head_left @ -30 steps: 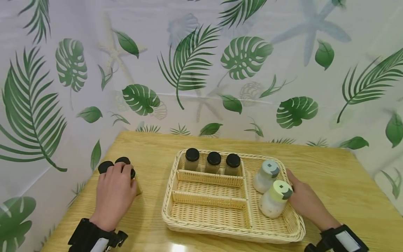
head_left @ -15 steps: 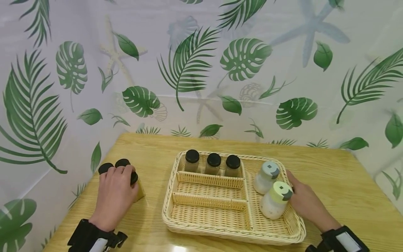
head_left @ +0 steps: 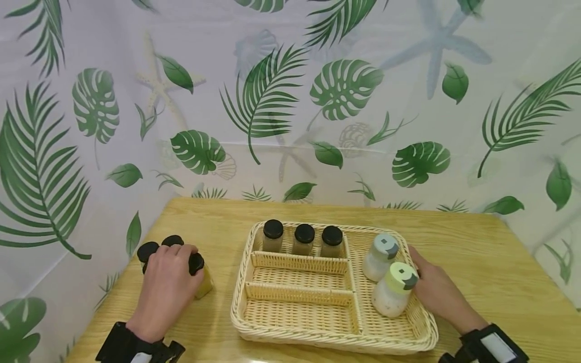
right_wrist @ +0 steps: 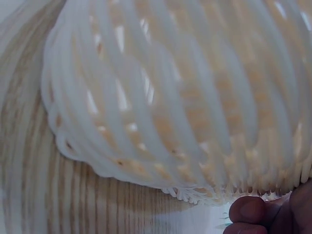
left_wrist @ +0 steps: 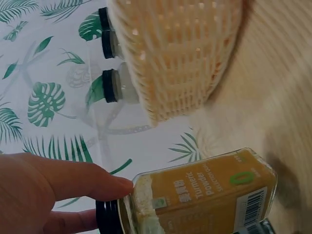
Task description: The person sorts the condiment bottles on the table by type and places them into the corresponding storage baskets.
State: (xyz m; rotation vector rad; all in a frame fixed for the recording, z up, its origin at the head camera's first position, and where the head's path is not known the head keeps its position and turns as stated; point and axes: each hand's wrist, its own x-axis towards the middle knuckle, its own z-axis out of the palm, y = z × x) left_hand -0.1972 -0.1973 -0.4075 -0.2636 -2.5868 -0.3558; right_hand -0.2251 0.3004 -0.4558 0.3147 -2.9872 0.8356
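My left hand [head_left: 165, 282], at the left of the table, pinches a turmeric powder jar [left_wrist: 209, 187] by its black cap. The jar has a yellow fill and a printed label; it leans slightly in the head view, and I cannot tell whether its base touches the table. Beside the hand stand other black-capped jars [head_left: 148, 250], partly hidden by it. My right hand [head_left: 442, 290] grips the right side of a wicker basket [head_left: 299, 292]; its fingertips [right_wrist: 247, 209] show curled against the weave in the right wrist view, and part of the grip is hidden.
Along the basket's back compartment stand three black-capped jars [head_left: 304, 241]. Its right compartment holds a blue-capped shaker [head_left: 380, 257] and a yellow-capped shaker [head_left: 394, 290]. A leaf-patterned cloth [head_left: 281, 111] hangs behind the wooden table [head_left: 218, 217].
My left hand has drawn the turmeric jar slightly to the right and nearer, away from the other black-capped jars. The right hand keeps its place on the basket; the head view has shifted a little.
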